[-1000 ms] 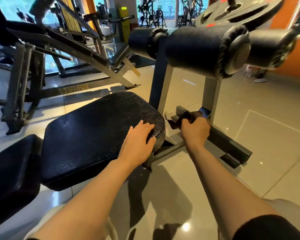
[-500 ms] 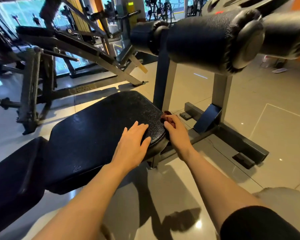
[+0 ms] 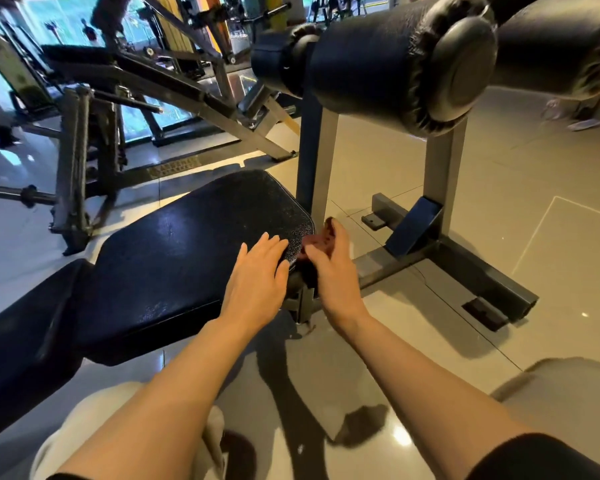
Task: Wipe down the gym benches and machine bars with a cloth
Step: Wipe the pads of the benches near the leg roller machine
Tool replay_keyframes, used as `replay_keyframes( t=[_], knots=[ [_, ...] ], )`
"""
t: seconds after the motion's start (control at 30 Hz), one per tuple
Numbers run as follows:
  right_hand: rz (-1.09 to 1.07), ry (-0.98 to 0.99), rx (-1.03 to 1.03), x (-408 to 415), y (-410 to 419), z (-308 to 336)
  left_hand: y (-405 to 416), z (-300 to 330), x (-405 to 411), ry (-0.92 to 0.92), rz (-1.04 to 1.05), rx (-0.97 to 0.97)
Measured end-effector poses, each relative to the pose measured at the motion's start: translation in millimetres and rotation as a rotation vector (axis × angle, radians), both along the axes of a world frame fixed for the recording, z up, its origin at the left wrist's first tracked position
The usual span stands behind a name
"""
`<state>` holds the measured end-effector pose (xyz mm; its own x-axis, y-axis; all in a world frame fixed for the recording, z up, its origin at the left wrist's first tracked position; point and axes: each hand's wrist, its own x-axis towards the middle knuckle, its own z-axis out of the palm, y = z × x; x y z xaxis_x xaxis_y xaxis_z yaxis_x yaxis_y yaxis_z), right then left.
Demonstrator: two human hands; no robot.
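Fingers (image 3: 329, 233) pinching cloth (image 3: 317, 239) — dark red, bunched

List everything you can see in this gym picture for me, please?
Seat pad: one, black, centre, on the bench frame.
Back pad: one, black, lower left, next to the seat pad.
Roller pads: black, on grey posts above the seat's far end; number unclear.
Base bar: one, grey, on the floor to the right.
Cloth: one, dark red, at the seat's far edge.
Other machine: grey frame, upper left.
Floor: glossy beige tiles.
Left hand: flat on the seat pad.
Right hand: holds the cloth against the seat's edge.
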<state>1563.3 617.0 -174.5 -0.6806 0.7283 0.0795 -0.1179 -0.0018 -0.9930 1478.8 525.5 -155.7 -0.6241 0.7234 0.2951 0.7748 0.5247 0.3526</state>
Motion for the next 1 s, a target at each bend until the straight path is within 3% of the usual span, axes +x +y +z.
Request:
replay_keyframes(
  t=[0.13,0.3,0.43,0.5,0.6,0.7,0.8,0.87,1.0],
  knots=[
    [0.071,-0.054,0.181,-7,-5,-12,3,2,8,-0.033,0.047,-0.038],
    [0.148,-0.039,0.001,-13,28,2,8,13,14,-0.048,0.072,-0.125],
    [0.117,-0.202,0.299,9,11,0,1,17,14,-0.069,0.065,-0.099],
    [0.114,-0.274,0.355,20,14,3,-5,15,13,-0.085,0.048,-0.083],
    [-0.021,-0.280,0.388,25,20,16,-3,21,15,-0.123,0.034,-0.054],
    [-0.187,-0.127,0.496,19,20,34,5,32,22,-0.160,0.064,0.040],
    [0.008,-0.105,0.659,6,24,28,10,38,29,-0.186,0.176,0.124],
    [0.223,-0.147,0.599,1,21,7,14,38,28,-0.182,0.201,0.151],
    [0.239,-0.088,0.501,-9,12,-20,22,30,24,-0.209,0.206,0.115]
  ],
)
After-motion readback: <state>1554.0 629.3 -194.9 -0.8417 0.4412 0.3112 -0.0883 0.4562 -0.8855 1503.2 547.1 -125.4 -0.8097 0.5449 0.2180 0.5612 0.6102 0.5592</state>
